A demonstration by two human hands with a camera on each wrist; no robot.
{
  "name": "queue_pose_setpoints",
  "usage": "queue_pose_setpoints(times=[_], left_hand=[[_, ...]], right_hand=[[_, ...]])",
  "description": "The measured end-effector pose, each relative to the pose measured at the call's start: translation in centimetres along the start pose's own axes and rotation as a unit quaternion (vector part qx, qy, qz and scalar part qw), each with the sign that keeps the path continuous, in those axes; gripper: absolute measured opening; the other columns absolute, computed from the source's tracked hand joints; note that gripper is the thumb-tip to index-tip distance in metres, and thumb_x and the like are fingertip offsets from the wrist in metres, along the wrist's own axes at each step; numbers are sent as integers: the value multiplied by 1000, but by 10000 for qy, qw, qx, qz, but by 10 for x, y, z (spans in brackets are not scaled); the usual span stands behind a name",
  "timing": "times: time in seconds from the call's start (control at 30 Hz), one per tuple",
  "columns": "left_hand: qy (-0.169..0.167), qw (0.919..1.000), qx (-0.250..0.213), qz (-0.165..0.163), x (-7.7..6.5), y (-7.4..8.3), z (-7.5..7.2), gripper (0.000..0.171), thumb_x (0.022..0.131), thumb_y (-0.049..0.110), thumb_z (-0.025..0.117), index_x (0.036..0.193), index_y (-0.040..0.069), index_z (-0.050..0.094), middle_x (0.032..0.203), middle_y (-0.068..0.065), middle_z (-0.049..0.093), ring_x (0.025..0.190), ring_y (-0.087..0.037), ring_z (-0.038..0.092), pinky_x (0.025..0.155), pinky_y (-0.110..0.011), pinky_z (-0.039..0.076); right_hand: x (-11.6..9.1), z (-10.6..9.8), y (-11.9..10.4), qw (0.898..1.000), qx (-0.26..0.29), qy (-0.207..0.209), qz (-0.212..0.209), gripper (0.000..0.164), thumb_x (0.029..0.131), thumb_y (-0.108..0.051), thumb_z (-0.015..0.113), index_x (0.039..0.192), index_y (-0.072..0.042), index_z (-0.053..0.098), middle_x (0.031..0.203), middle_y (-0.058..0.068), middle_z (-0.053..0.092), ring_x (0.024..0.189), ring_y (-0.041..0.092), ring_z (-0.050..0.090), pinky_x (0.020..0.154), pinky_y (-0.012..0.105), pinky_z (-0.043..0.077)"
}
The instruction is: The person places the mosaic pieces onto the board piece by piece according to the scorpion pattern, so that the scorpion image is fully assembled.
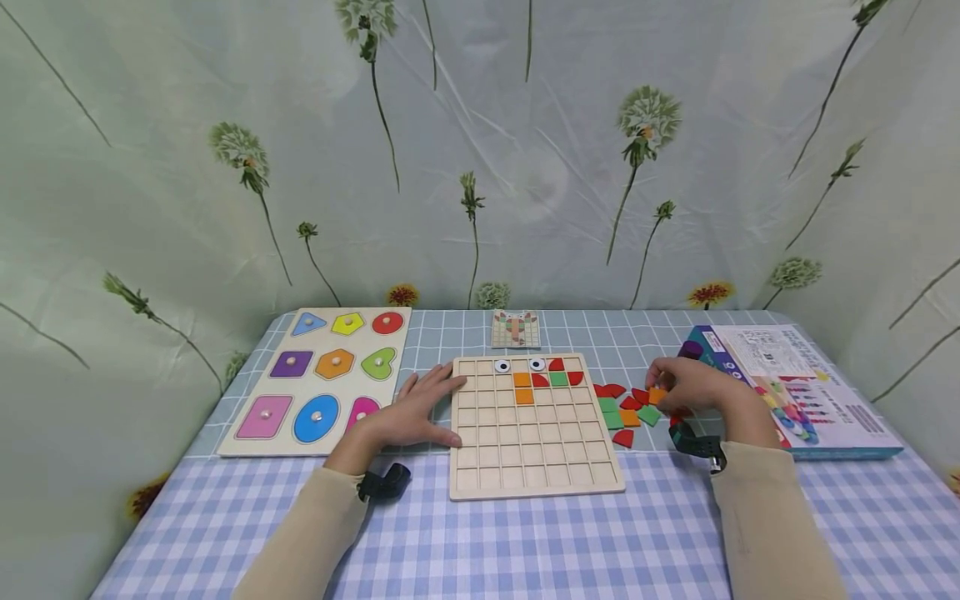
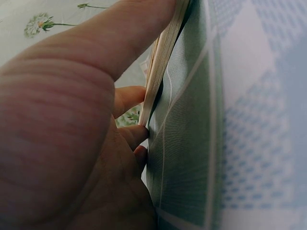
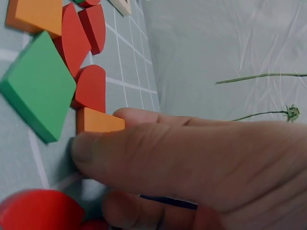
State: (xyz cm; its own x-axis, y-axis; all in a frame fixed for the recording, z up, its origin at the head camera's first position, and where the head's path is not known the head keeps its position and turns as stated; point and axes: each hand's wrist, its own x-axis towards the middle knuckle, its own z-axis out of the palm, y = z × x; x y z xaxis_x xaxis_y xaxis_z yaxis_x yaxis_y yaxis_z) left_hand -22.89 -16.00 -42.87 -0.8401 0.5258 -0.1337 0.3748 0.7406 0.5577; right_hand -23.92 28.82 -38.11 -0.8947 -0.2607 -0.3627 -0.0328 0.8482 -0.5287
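Note:
A wooden grid board (image 1: 536,458) lies before me, with two googly-eye pieces and several orange, red and green tiles set near its top. My left hand (image 1: 408,415) rests along the board's left edge, fingers spread and thumb touching the side. To the right of the board, my right hand (image 1: 693,385) pinches an orange tile (image 3: 98,120) between thumb and finger. Around that hand lie loose tiles, among them a green one (image 3: 41,86) and red rounded ones (image 3: 91,88). The right palm hides some of the pile.
A knob puzzle board (image 1: 279,387) with coloured shapes lies at the left. Behind the grid board sits a small pattern card (image 1: 515,330). A printed box (image 1: 825,387) lies at the right, next to the right forearm. A patterned curtain (image 1: 525,167) hangs behind the table.

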Motion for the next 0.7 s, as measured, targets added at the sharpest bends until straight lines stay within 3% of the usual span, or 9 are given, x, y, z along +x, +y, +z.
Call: queue_pose_setpoints(times=[0.17,0.43,0.6,0.7], left_hand=[[-16,10000,26,-47,0,0,0,100,77,50,82,158,23,31,171,-4,8,159,-29,2,126,-57,-7],[-8,10000,-26,-38,-1,1,1,99,76,50,82,157,22,32,171,-4,8,158,-29,3,126,-57,-6],[8,10000,-37,-57,-1,2,1,99,77,50,82,157,22,32,171,-4,8,159,-28,2,126,-56,-7],[13,10000,-35,-55,-1,2,0,99,77,50,83,157,22,32,171,-5,8,158,-29,2,126,-57,-7]], right_hand=[[2,2,-1,9999,-51,148,-5,33,80,-6,78,108,-8,60,99,13,61,85,22,54,69,28,53],[4,-1,-1,9977,-327,530,-250,16,90,-10,69,106,-9,67,98,13,65,84,22,55,67,29,48],[5,-2,-8,9962,-370,749,-241,23,92,-13,67,114,-9,66,109,18,65,91,26,57,71,31,52],[6,-2,-15,9963,-148,798,-280,26,91,-12,68,116,-7,61,106,18,63,88,25,57,70,31,55]])
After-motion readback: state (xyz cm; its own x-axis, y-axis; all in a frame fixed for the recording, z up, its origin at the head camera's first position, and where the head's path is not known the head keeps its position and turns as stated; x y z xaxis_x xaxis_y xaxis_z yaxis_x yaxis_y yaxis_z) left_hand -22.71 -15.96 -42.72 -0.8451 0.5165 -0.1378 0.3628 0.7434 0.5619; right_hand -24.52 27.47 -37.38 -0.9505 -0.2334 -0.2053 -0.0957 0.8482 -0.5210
